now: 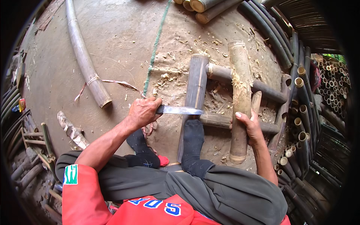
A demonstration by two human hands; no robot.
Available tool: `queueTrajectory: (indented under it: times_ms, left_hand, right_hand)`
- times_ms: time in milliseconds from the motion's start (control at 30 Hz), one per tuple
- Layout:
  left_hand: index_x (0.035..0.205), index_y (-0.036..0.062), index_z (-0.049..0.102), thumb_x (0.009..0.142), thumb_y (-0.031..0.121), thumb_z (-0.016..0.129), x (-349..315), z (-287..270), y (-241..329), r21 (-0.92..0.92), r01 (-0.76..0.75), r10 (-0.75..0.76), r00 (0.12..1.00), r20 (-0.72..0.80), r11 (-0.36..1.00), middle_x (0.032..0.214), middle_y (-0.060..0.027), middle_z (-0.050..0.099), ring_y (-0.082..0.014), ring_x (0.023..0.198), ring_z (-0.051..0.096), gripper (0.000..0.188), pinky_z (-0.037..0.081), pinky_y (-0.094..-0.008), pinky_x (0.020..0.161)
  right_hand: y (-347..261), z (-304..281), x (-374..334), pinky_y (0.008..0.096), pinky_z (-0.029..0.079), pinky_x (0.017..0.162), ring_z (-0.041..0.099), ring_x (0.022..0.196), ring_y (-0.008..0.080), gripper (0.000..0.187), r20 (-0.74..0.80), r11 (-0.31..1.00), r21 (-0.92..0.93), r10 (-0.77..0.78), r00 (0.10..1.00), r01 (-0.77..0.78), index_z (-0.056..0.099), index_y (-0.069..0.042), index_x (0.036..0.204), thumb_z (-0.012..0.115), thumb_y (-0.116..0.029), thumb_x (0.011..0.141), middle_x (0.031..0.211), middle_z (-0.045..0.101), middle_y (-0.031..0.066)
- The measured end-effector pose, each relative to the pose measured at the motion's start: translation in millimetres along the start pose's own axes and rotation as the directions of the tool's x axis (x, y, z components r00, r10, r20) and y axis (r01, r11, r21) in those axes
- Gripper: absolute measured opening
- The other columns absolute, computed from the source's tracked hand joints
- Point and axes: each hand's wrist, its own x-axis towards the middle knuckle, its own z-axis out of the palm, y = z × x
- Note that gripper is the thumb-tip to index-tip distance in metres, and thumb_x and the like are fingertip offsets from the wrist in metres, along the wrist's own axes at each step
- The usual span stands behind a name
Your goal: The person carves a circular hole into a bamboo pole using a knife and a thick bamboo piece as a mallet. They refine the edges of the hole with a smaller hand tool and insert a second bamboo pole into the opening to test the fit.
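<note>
While my left hand [145, 111] is gripping the knife [180, 110] and my right hand [251, 127] is clamping the part-scraped bamboo length [241, 101] over the frame rails [218, 120], I'm favouring shallow strokes angled clear of the socked foot [193, 132].

The left hand [145, 111] holds a knife [180, 110] pointing rightward over the post [195, 84] of a bamboo frame; the right hand [250, 128] grasps, below its middle, a partly scraped bamboo section [240, 80] crossing the rails [270, 91]. Shavings [166, 76] litter the floor [123, 56].
</note>
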Motion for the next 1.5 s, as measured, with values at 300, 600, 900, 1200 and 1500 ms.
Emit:
queueTrajectory:
  times_ms: [300, 600, 900, 1200, 1500]
  left_hand:
    - [0.099, 0.0072, 0.061, 0.09, 0.036, 0.079, 8.0, 4.7, 6.7, -0.025, -0.003, 0.003, 1.0, -0.01, 1.0, 0.088, -0.0108, 0.067, -0.0334, 0.078, 0.074, 0.035, 0.059, -0.0463, 0.064]
    - [0.1, 0.0063, 0.064, 0.094, 0.032, 0.073, 12.9, -0.9, 0.7, -0.005, 0.036, -0.036, 0.998, 0.049, 0.999, 0.091, -0.0137, 0.071, -0.0362, 0.081, 0.075, 0.027, 0.06, -0.0495, 0.067]
    - [0.093, 0.0053, 0.069, 0.09, 0.016, 0.064, 22.3, -6.3, 5.9, 0.033, 0.096, -0.1, 0.983, 0.152, 0.995, 0.087, -0.0192, 0.075, -0.0376, 0.084, 0.077, 0.012, 0.061, -0.051, 0.073]
    - [0.097, 0.0051, 0.067, 0.091, 0.014, 0.061, 18.2, -1.6, 5.0, 0.067, 0.12, -0.129, 0.979, 0.156, 0.991, 0.091, -0.018, 0.075, -0.0365, 0.081, 0.077, 0.012, 0.061, -0.0491, 0.07]
    - [0.096, 0.0053, 0.065, 0.093, 0.013, 0.059, 15.6, 6.3, 5.1, 0.097, 0.12, -0.126, 0.99, 0.064, 0.988, 0.09, -0.0177, 0.074, -0.0379, 0.08, 0.076, 0.01, 0.06, -0.0503, 0.067]
  right_hand:
    - [0.7, -2.5, -5.6, 0.0346, 0.06, 0.069, 0.068, 0.075, 0.0172, 0.069, 0.017, 0.999, -0.024, 0.027, 0.999, -0.026, 0.051, -0.003, 0.141, 0.085, -0.029, 0.086, 0.097, 0.066, 0.0074]
    - [12.4, -3.7, 6.7, 0.0371, 0.06, 0.08, 0.069, 0.089, 0.0209, 0.075, 0.07, 0.961, -0.245, -0.117, 0.991, 0.131, 0.05, -0.001, 0.143, 0.087, -0.03, 0.085, 0.111, 0.067, 0.0105]
    - [-13.1, -19.6, 41.2, 0.0454, 0.058, 0.075, 0.068, 0.082, 0.0277, 0.057, 0.881, -0.388, -0.44, -0.359, 0.307, 0.81, 0.058, -0.005, 0.127, 0.084, -0.028, 0.081, 0.088, 0.061, 0.0106]
    - [-22.2, 4.0, 55.0, 0.0407, 0.06, 0.077, 0.072, 0.087, 0.0229, 0.038, 0.986, -0.5, -0.155, -0.125, 0.106, 0.852, 0.059, -0.012, 0.119, 0.075, -0.026, 0.087, 0.092, 0.066, 0.0081]
    - [-13.1, 11.8, 57.1, 0.0413, 0.061, 0.073, 0.073, 0.084, 0.0236, 0.031, 0.978, -0.491, -0.159, -0.198, 0.068, 0.856, 0.058, -0.007, 0.112, 0.073, -0.019, 0.088, 0.09, 0.066, 0.0085]
